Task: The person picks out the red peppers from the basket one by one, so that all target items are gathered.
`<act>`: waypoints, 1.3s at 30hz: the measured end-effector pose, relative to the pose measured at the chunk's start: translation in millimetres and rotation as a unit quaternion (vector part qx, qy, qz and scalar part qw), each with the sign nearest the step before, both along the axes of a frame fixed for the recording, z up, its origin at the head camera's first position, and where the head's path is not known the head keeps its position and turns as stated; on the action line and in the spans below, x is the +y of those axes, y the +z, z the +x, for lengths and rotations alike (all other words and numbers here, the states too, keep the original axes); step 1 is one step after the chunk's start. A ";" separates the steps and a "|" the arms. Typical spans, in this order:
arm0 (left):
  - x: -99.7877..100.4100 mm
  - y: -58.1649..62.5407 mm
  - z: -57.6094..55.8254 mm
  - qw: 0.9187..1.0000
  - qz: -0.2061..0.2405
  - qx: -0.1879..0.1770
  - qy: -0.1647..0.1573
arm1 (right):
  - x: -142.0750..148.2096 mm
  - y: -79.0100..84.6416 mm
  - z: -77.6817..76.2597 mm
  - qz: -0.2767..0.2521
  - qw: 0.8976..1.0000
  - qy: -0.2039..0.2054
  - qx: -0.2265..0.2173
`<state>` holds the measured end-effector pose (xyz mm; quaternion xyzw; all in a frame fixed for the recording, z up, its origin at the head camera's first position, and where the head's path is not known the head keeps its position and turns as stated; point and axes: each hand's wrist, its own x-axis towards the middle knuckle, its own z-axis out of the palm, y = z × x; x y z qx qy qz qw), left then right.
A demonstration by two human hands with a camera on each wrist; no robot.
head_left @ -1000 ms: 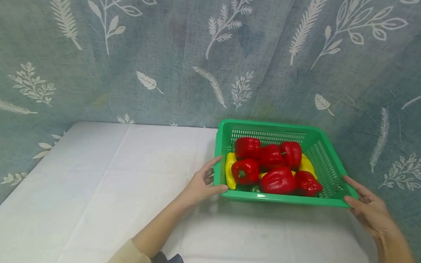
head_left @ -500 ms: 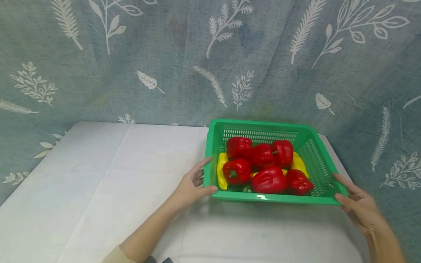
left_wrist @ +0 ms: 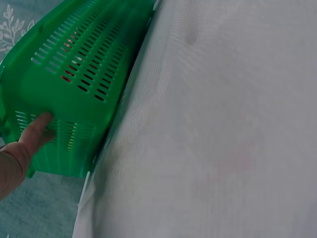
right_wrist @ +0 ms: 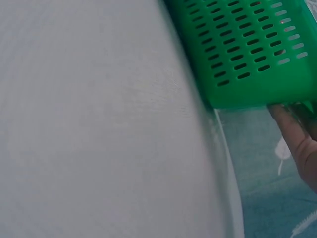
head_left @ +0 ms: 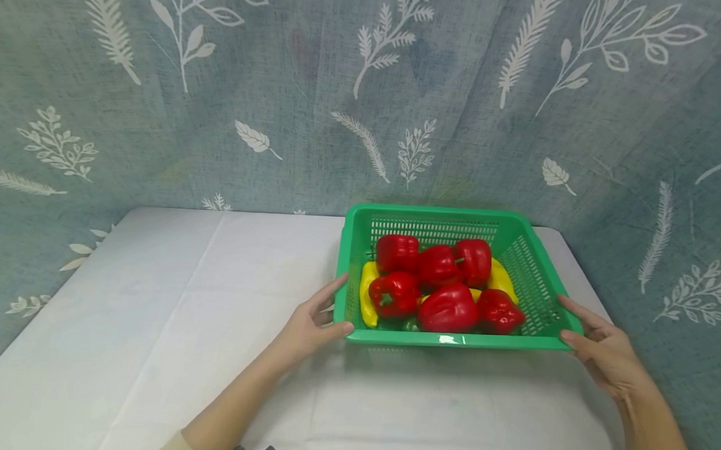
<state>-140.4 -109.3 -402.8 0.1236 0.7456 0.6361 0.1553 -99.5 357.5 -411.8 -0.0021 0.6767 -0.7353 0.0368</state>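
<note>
Head view: 2 hands (head_left: pixel 306 329) (head_left: pixel 609 353) hold the green basket (head_left: pixel 392 337), now farther left.

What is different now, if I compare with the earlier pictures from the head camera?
The green basket has moved to the person's left across the table, and the left hand and right hand moved with it. Both hands still hold its ends. The red peppers inside keep their arrangement.
</note>
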 end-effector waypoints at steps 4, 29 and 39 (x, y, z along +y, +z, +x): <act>-6.1 -0.5 -0.2 1.000 -0.005 0.013 -0.008 | -4.4 1.5 0.1 0.016 1.000 0.005 -0.004; -37.8 -3.2 4.6 0.998 0.015 0.051 -0.016 | -39.2 -0.9 -1.8 -0.042 0.998 0.036 0.010; -50.1 -5.6 4.9 0.997 0.031 0.074 -0.020 | -46.6 -0.7 0.5 -0.043 0.997 0.064 0.018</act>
